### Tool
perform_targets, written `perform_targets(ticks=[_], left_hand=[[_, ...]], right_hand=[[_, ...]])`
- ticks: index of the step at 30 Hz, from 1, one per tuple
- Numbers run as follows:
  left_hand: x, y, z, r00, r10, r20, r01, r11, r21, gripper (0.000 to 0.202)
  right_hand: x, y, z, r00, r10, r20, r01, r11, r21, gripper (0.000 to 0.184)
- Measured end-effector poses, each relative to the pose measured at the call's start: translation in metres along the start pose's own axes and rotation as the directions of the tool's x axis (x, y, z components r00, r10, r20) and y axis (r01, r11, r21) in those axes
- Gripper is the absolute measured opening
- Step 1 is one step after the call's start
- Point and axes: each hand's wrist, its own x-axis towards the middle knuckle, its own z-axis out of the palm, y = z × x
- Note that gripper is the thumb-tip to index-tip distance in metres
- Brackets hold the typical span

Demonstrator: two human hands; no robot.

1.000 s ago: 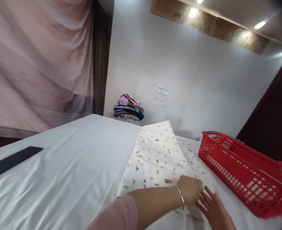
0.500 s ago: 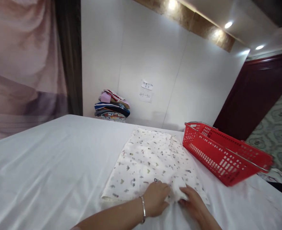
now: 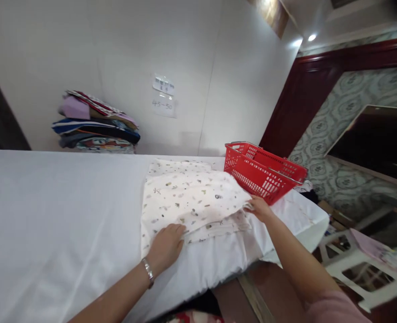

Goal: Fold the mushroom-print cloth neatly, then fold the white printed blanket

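A thin white cloth with a small scattered print lies on the white-covered table, its upper layer partly raised on the right. My right hand pinches the right edge of that upper layer, close to the red basket. Near the cloth's front edge, my left hand rests with its fingers stretched out on the fabric, a silver bangle on the wrist. Beneath the raised layer, a lower layer of the same print shows along the front. What lies under my left palm is hidden.
A red plastic basket with metal handles stands right of the cloth. Several folded fabrics form a stack by the back wall, left of paper labels. The table's front edge drops off below; a white plastic stool stands at right.
My right hand has moved right and away from the left, drawing the cloth's upper layer outward. My left hand has shifted left along the front edge. The view has turned right.
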Motion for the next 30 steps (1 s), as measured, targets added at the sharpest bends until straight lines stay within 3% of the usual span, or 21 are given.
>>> perform_targets(ticks=[3,5,12,17,20,23,27,30], left_hand=[[-0.007,-0.006,0.004,1.0,-0.001,-0.007,0.002,1.0,0.006,0.035],[-0.009,-0.009,0.003,1.0,-0.001,0.004,0.0,1.0,0.021,0.036],[-0.024,-0.031,-0.004,1.0,-0.006,-0.022,0.007,0.999,0.042,0.028],[-0.033,-0.043,-0.011,1.0,0.021,0.012,-0.021,1.0,0.007,0.026],[-0.029,-0.04,-0.014,0.999,0.032,0.033,-0.032,0.999,0.01,0.029],[-0.019,-0.028,-0.013,0.999,0.017,0.035,-0.019,0.999,0.041,0.031],[-0.004,-0.013,-0.008,0.999,-0.01,0.049,0.006,0.996,0.087,0.029],[0.001,-0.008,-0.005,0.997,-0.042,0.059,0.035,0.992,0.123,0.028]], right_hand=[[-0.009,0.04,-0.003,0.991,0.125,-0.053,-0.129,0.987,-0.091,0.02],[-0.015,0.053,-0.004,0.984,0.162,-0.081,-0.172,0.974,-0.146,0.017],[-0.017,0.049,-0.019,0.969,0.206,-0.132,-0.241,0.904,-0.354,0.012],[-0.018,0.044,-0.02,0.98,0.19,-0.052,-0.196,0.927,-0.32,0.014],[-0.016,0.026,-0.015,0.994,0.108,0.035,-0.101,0.98,-0.171,0.015],[-0.01,-0.009,-0.011,0.998,-0.026,0.062,0.026,1.0,0.01,0.015],[0.001,-0.063,-0.01,0.982,-0.181,0.046,0.169,0.967,0.192,0.008],[0.005,-0.09,-0.009,0.972,-0.235,0.03,0.219,0.94,0.263,0.009]])
